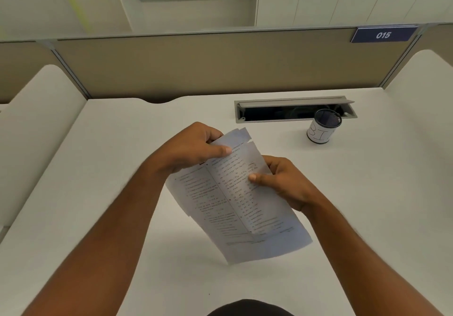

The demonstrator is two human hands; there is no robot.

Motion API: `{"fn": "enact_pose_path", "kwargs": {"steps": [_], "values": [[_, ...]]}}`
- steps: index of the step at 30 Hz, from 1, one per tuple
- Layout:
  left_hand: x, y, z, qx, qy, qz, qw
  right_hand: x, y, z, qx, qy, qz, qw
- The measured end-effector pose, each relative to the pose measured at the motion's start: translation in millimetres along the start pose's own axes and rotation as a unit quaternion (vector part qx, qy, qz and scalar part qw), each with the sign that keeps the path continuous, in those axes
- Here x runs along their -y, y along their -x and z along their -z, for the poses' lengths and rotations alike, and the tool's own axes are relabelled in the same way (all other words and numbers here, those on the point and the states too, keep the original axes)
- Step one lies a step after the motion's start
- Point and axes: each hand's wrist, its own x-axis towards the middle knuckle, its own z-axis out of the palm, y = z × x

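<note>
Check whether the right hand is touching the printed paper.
Touching. The head view shows the right hand pinching the printed paper at its right edge, thumb flat on the printed face; the left hand grips its top.

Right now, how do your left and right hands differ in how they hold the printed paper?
The left hand pinches the printed paper near its uneven top edge; the right hand pinches its right edge, lower down. The left hand reaches farther forward than the right hand. Both press a thumb on the printed face.
</note>
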Motion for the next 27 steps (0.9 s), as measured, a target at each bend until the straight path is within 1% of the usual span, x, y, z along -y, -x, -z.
{"fn": "enact_pose_path", "kwargs": {"steps": [2, 3, 4, 5, 6, 7, 8, 9, 10, 11, 12, 13, 15, 19, 21, 23, 25, 27], "values": [[4.2, -1.5, -5.9, -0.008, 0.005, 0.000, 1.000, -4.0, -2.5, 3.8, 0.008, 0.004, -0.005, 1.000], [7.4, -1.8, -8.5, -0.013, 0.002, 0.001, 1.000, -7.3, -3.9, 8.1, 0.001, -0.003, -0.003, 1.000], [11.1, -1.3, -10.3, -0.022, 0.001, 0.004, 1.000, -12.0, -5.8, 15.0, -0.025, -0.020, 0.003, 0.999], [15.6, -0.3, -10.7, -0.035, 0.002, 0.009, 0.999, -18.6, -8.5, 23.6, -0.068, -0.049, 0.011, 0.996], [20.3, 0.7, -10.4, -0.050, 0.006, 0.015, 0.999, -27.2, -11.3, 34.0, -0.129, -0.081, 0.014, 0.988], [24.8, 1.5, -9.9, -0.066, 0.011, 0.020, 0.998, -37.8, -13.6, 44.8, -0.203, -0.088, 0.007, 0.975], [29.4, 2.2, -9.6, -0.083, 0.013, 0.023, 0.996, -51.0, -15.3, 55.2, -0.280, -0.054, -0.015, 0.958], [33.8, 2.4, -9.8, -0.100, 0.013, 0.027, 0.995, -66.9, -15.9, 65.0, -0.343, 0.017, -0.053, 0.938], [38.0, 2.7, -10.8, -0.119, 0.014, 0.031, 0.992, -84.3, -15.1, 72.7, -0.379, 0.108, -0.101, 0.914], [42.0, 2.9, -12.3, -0.137, 0.019, 0.036, 0.990, -101.3, -12.4, 77.2, -0.388, 0.192, -0.149, 0.889], [45.8, 2.9, -14.4, -0.153, 0.031, 0.040, 0.987, -117.3, -9.2, 78.9, -0.380, 0.253, -0.186, 0.870], [49.5, 2.6, -17.0, -0.169, 0.049, 0.043, 0.983, -130.8, -6.3, 78.1, -0.366, 0.290, -0.209, 0.860], [56.2, 2.2, -22.5, -0.201, 0.091, 0.053, 0.974, -148.2, -1.5, 71.8, -0.337, 0.331, -0.224, 0.852], [65.0, 1.1, -35.9, -0.258, 0.185, 0.088, 0.944, -159.8, -0.1, 61.3, -0.303, 0.395, -0.199, 0.844], [69.2, 0.8, -44.4, -0.291, 0.241, 0.107, 0.920, -159.2, -2.7, 59.9, -0.299, 0.404, -0.195, 0.842], [73.5, 0.4, -53.0, -0.312, 0.326, 0.129, 0.883, -157.3, -6.9, 62.8, -0.298, 0.393, -0.208, 0.844], [78.5, 0.5, -62.4, -0.313, 0.395, 0.155, 0.850, -153.3, -9.6, 66.3, -0.308, 0.336, -0.234, 0.859], [84.6, 0.1, -70.9, -0.301, 0.435, 0.181, 0.829, -145.9, -10.5, 66.2, -0.327, 0.233, -0.242, 0.883]]}}
